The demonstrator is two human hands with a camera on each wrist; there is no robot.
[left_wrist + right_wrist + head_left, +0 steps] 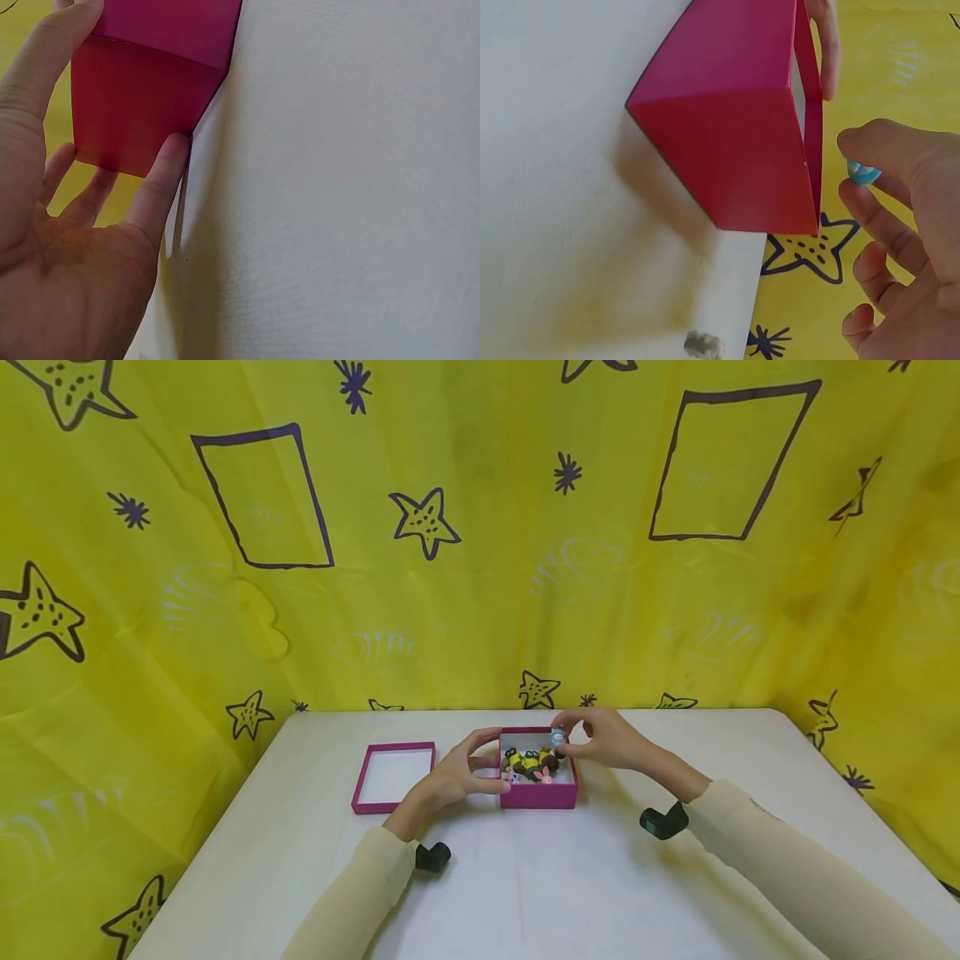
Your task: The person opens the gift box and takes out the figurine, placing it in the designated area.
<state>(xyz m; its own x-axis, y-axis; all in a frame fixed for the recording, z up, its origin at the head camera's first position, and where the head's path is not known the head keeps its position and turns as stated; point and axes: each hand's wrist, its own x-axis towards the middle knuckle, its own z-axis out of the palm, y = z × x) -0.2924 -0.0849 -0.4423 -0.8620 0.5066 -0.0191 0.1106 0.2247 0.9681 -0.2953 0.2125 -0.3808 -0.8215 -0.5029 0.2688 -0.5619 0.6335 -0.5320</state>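
In the head view, a small magenta box (538, 797) without its cover stands on the table, with several tiny figurines inside. Among them are yellow-and-dark ones (531, 762) and a pink rabbit-eared one (546, 775). My left hand (450, 774) holds the box at its left side, thumb at the front corner and fingers toward the back. Over the back right corner of the box, my right hand (609, 740) pinches a small blue-and-white figurine (557, 737) between thumb and index finger. Most of that figurine (863, 173) is hidden by the fingers in the right wrist view.
A magenta-rimmed box lid (393, 807) with a white inside lies left of the box, close to my left wrist. The white table (480, 893) ends at the back against a yellow curtain (480, 610) with drawn starfish.
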